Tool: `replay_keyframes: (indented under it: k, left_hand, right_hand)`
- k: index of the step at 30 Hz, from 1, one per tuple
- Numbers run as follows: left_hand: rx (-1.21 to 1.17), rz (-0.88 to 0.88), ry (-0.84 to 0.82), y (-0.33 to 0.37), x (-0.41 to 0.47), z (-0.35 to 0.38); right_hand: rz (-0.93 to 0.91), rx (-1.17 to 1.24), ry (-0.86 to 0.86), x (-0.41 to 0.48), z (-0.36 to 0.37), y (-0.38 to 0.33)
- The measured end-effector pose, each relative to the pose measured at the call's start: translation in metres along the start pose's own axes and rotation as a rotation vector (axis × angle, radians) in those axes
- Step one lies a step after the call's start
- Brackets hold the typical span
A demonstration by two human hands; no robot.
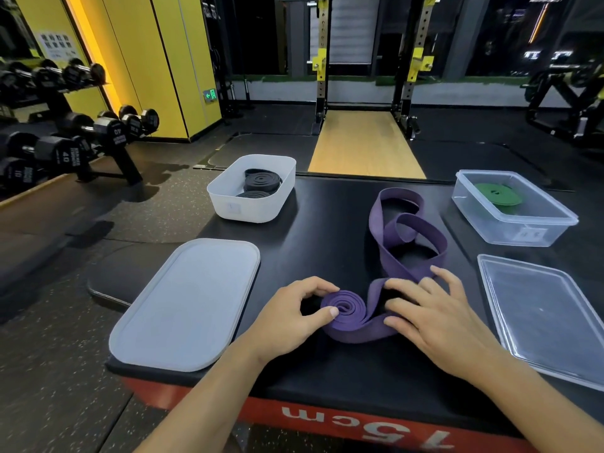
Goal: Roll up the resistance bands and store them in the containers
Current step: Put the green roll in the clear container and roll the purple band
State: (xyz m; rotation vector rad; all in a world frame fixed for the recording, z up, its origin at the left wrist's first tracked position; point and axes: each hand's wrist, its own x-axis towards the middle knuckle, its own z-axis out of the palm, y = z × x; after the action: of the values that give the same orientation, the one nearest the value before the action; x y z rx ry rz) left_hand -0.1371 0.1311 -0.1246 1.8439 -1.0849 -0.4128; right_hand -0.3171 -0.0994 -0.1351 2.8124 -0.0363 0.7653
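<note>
A purple resistance band lies on the black platform; its near end is wound into a small coil, and the rest trails away in loose loops. My left hand pinches the coil between thumb and fingers. My right hand holds the band just right of the coil, fingers curled over the strap. A white tub at the back left holds rolled black bands. A clear tub at the back right holds a rolled green band.
A white lid lies at the platform's left front, partly over the edge. A clear lid lies at the right. The platform's red front edge is marked 15cm. A dumbbell rack stands on the floor at the left, a squat rack beyond.
</note>
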Motion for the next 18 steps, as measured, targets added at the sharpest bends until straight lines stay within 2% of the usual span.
replay_keyframes:
  k: [4, 8, 15, 18]
  left_hand:
    - [0.02, 0.009, -0.024, 0.001, -0.001, 0.0]
    - [0.04, 0.01, -0.04, 0.003, -0.001, -0.002]
    - [0.073, 0.006, -0.089, 0.003, -0.001, -0.003]
    - [0.183, 0.056, -0.109, 0.007, -0.002, 0.001]
  right_hand:
    - [-0.088, 0.088, 0.085, 0.013, 0.008, 0.005]
    - [-0.147, 0.143, 0.047, 0.014, 0.009, 0.014]
    - [-0.052, 0.213, 0.016, 0.031, 0.02, -0.006]
    - [-0.047, 0.26, -0.011, 0.029, 0.018, -0.008]
